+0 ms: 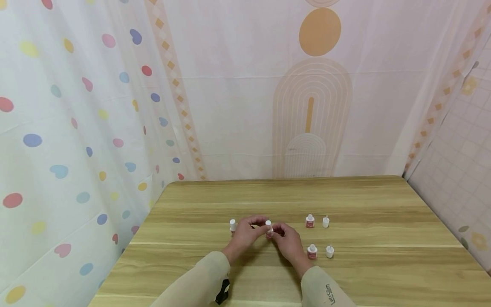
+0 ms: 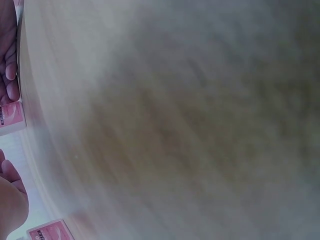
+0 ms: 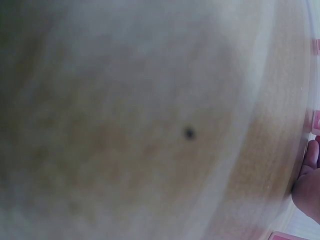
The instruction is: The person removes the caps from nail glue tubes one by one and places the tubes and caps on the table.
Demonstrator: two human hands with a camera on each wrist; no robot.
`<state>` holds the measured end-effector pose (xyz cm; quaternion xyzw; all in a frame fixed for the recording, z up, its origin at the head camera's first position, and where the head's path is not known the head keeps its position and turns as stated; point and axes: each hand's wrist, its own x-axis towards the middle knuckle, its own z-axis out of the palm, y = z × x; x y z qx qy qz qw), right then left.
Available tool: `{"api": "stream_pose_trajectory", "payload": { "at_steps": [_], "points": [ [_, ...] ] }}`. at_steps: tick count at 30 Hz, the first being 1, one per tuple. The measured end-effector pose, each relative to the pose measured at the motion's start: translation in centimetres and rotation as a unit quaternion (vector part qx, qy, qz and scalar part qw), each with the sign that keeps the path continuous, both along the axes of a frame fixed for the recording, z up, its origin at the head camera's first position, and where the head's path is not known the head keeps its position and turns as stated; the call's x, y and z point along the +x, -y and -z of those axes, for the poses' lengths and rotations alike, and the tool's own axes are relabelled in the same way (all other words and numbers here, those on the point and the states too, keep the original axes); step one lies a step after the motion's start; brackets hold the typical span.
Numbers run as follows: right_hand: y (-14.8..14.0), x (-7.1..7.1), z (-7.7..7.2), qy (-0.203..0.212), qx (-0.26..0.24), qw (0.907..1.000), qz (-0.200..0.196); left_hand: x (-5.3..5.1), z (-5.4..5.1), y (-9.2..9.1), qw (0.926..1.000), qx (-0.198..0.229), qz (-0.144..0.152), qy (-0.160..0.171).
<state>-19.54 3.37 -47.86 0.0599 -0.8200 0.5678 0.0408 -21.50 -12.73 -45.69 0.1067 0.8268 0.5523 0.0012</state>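
Observation:
A small bottle (image 1: pixel 269 228) with a white cap and a pink label stands between my two hands at the middle of the table. My left hand (image 1: pixel 245 233) pinches it near its cap with thumb and forefinger. From the other side, my right hand (image 1: pixel 288 243) grips the bottle's lower part, and its fingers hide much of the label. Just left of my left hand is a second capped bottle (image 1: pixel 232 226), partly covered by that hand. The left wrist view catches a pink-labelled bottle (image 2: pixel 12 116) beside fingertips at its left edge.
On the right of the wooden table (image 1: pixel 368 200) stand two uncapped bottles, one farther back (image 1: pixel 310 221) and one nearer (image 1: pixel 312 252). Beside them are their white caps, a far cap (image 1: pixel 325 221) and a near cap (image 1: pixel 330 251), stems upward. Patterned curtains (image 1: pixel 230 106) surround the table.

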Motion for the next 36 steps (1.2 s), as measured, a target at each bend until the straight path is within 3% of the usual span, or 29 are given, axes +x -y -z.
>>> {"api": "stream_pose_trajectory", "payload": {
  "at_steps": [8, 17, 28, 36],
  "points": [
    [-0.01, 0.10, -0.13, 0.005, -0.004, 1.0000, -0.002, 0.26, -0.29, -0.10, 0.9998, -0.006, -0.011, 0.014],
    [0.02, 0.13, -0.18, 0.007, -0.010, 0.9999, -0.002, 0.17, -0.14, 0.00, 1.0000, 0.005, 0.003, 0.006],
    [0.00, 0.16, -0.10, 0.006, -0.002, 1.0000, -0.002, 0.15, -0.30, -0.19, 0.9999, -0.005, -0.006, 0.011],
    [-0.01, 0.16, -0.16, 0.002, 0.003, 1.0000, 0.001, -0.02, -0.06, -0.10, 1.0000, -0.003, 0.006, 0.000]
  ]
}}
